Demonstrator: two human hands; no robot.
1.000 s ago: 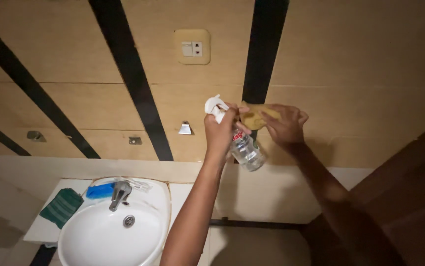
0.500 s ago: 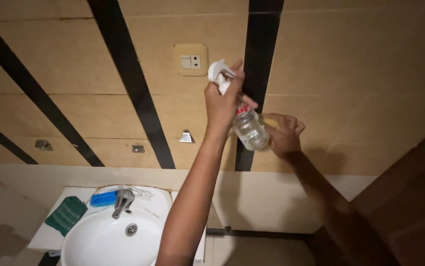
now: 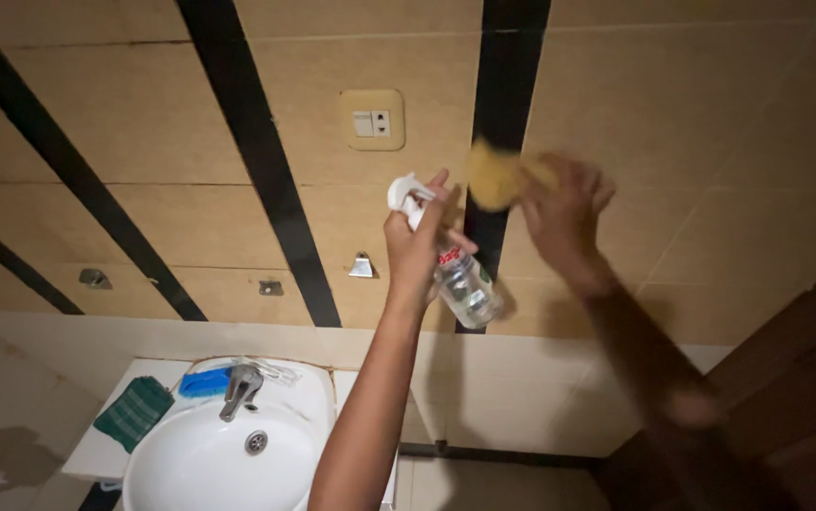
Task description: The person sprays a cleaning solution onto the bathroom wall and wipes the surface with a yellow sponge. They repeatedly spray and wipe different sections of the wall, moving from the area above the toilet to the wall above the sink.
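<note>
The left hand (image 3: 419,248) is wrapped tight around a clear spray bottle (image 3: 460,280) with a white top, and it holds the bottle up in front of the tan wall (image 3: 692,142), close to a black stripe (image 3: 502,114). The right hand (image 3: 564,220) is blurry, with its fingers closed on a yellow sponge (image 3: 495,176) that is pressed up by the stripe, just beside the bottle. Lower down are a white sink (image 3: 190,464) with a tap (image 3: 237,390), a blue brush (image 3: 204,381) and a green cloth (image 3: 133,412), and a switch (image 3: 372,120) sits high on the wall.
</note>
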